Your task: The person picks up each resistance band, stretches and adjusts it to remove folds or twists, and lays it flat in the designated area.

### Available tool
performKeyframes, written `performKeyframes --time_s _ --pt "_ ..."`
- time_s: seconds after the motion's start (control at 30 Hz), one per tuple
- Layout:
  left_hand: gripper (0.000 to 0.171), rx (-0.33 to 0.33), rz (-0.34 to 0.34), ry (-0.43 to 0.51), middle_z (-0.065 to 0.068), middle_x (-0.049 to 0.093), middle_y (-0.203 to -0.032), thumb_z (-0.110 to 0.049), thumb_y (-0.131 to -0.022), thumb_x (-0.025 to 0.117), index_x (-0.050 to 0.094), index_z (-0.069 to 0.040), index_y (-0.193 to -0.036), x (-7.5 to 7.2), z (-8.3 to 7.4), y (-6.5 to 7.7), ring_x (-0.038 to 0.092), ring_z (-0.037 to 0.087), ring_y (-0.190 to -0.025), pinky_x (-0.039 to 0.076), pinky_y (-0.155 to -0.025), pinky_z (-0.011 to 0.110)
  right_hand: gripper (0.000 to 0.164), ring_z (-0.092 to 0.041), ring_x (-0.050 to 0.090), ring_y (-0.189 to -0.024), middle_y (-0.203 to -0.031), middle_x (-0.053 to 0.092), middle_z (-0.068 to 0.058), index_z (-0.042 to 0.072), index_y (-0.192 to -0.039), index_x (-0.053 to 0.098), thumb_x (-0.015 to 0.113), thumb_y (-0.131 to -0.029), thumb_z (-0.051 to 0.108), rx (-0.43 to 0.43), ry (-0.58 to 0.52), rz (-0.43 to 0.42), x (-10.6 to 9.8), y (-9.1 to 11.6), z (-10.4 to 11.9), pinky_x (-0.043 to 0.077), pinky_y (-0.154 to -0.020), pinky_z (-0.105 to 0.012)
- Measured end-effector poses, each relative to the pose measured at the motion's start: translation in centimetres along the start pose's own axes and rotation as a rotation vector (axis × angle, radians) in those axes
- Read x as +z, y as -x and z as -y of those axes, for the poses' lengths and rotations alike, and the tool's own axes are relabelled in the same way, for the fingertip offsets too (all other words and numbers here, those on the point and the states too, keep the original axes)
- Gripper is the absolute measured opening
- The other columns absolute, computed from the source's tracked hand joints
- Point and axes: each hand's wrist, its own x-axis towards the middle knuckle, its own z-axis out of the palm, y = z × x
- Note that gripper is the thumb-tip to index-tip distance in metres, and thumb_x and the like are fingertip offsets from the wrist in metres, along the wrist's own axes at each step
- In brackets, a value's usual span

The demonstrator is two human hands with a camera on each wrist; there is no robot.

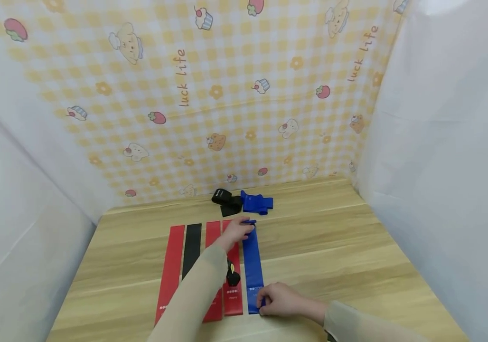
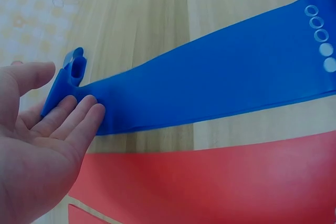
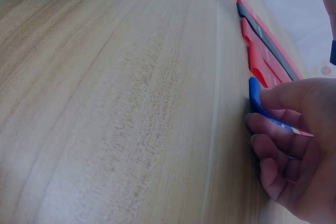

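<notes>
A flat blue resistance band (image 1: 252, 259) lies lengthwise on the table, to the right of the red ones. At its far end, the extended fingers of my left hand (image 1: 236, 231) touch the band, thumb held apart. In the left wrist view that end of the blue band (image 2: 210, 66) folds up into a small curl beyond the fingertips. My right hand (image 1: 284, 300) pinches the right edge of the near end between thumb and fingers. In the right wrist view the blue band's near corner (image 3: 255, 91) lifts at the thumb of the right hand (image 3: 296, 145).
Left of the blue band lie red bands (image 1: 171, 266) and a black band (image 1: 192, 244), side by side and partly hidden by my left forearm. A crumpled black band (image 1: 230, 205) and a crumpled blue band (image 1: 254, 203) sit at the back, before the checked cloth (image 1: 244, 104).
</notes>
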Motion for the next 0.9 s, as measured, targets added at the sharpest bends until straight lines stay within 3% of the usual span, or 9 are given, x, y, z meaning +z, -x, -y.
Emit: performKeyframes --time_s 0.23,0.5,0.77,0.9 --pt "0.053 0.002 0.020 -0.032 0.027 0.048 -0.137 -0.009 -0.098 0.056 0.037 0.003 -0.145 -0.6 -0.1 -0.3 0.053 0.037 -0.122 0.045 -0.097 0.046 0.006 0.001 0.045 -0.053 -0.062 0.052 0.014 0.019 -0.083 0.067 0.073 -0.083 0.016 -0.025 0.016 0.011 -0.1 -0.3 0.2 0.038 -0.050 -0.017" --pt "0.067 0.008 0.012 -0.055 0.025 0.048 -0.138 -0.006 -0.096 0.059 0.023 -0.002 -0.152 -1.0 0.5 -0.8 0.053 0.036 -0.122 0.045 -0.098 0.046 0.006 0.002 0.044 -0.052 -0.060 0.050 0.015 0.019 -0.081 0.067 0.073 -0.082 0.019 -0.018 0.051 0.040 -0.3 -0.7 0.3 0.038 -0.050 -0.017" --pt "0.038 0.016 0.006 -0.171 0.018 0.055 -0.133 -0.011 -0.097 0.059 0.055 -0.002 -0.134 -0.9 1.2 -0.3 0.056 0.030 -0.115 0.046 -0.097 0.041 0.007 -0.001 0.049 -0.050 -0.060 0.055 0.011 0.018 -0.080 0.067 0.071 -0.085 0.016 0.006 -0.022 0.104 -1.1 -1.2 1.1 0.040 -0.048 -0.018" --pt "0.032 0.045 0.002 -0.172 0.014 0.059 -0.126 -0.014 -0.098 0.058 0.060 -0.004 -0.128 -0.7 1.3 0.0 0.058 0.027 -0.111 0.047 -0.095 0.041 0.008 -0.002 0.049 -0.049 -0.059 0.057 0.011 0.016 -0.079 0.070 0.069 -0.087 0.016 -0.016 -0.060 0.055 -2.2 -2.0 1.1 0.039 -0.046 -0.018"
